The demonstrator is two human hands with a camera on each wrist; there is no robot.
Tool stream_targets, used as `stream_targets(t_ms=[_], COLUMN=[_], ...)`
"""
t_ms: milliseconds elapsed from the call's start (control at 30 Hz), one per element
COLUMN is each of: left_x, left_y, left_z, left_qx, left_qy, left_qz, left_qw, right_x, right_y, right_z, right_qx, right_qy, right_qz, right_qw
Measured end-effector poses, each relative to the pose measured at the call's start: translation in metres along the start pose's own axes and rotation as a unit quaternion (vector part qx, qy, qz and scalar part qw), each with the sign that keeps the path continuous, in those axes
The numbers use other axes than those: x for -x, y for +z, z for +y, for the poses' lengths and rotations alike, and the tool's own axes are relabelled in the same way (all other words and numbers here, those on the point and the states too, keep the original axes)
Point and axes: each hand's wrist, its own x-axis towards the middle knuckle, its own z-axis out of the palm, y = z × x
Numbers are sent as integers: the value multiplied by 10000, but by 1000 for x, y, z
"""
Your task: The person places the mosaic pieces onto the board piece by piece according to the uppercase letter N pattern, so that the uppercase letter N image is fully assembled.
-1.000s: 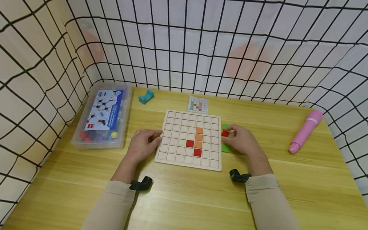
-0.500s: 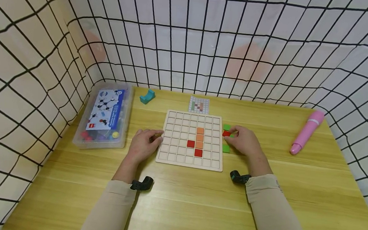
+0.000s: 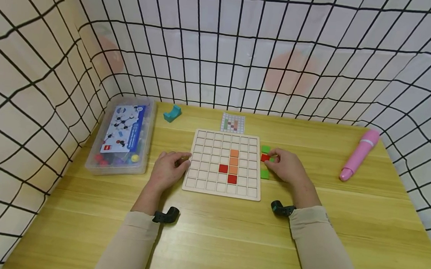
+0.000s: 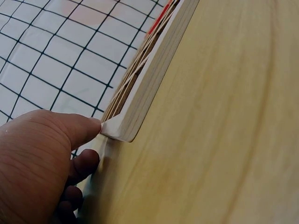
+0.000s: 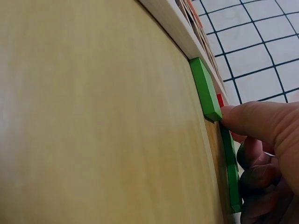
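Observation:
A square wooden grid board (image 3: 211, 138) lies flat, with a column of orange tiles (image 3: 234, 153) and two red tiles (image 3: 223, 168) set in its cells. My left hand (image 3: 168, 171) rests at the board's left edge, thumb and index finger touching the rim. Beyond the right edge, my right hand (image 3: 288, 168) pinches another red tile (image 3: 265, 157) between thumb and index finger. Green tiles (image 3: 264, 174) lie around that hand along the board's side; one is partly hidden by the fingers. In the right wrist view, the thumb sits close to the near green tile (image 5: 205, 88).
Behind the board lies a small pattern card (image 3: 233, 123). A clear plastic box (image 3: 146, 145) with a blue label stands at left, near a teal curved block (image 3: 172, 113). On the right is a pink pen-shaped object (image 3: 360, 155). Black netting (image 3: 237, 61) surrounds the table (image 3: 221, 246).
The red tile in my right fingers has gone from tilted to flatter, and that hand has shifted slightly toward me. My left hand stays at the board's edge.

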Motion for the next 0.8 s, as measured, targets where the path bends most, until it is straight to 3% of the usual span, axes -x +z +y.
stream_targets(t_ms=[800], left_x=[-1], left_y=[3], left_z=[-5], left_qx=[15], left_qy=[-14], left_qz=[4], left_qw=[10000], right_x=[13], right_y=[-2], right_z=[-4], right_qx=[-264], right_qy=[-188], right_qz=[12], right_qw=[9995])
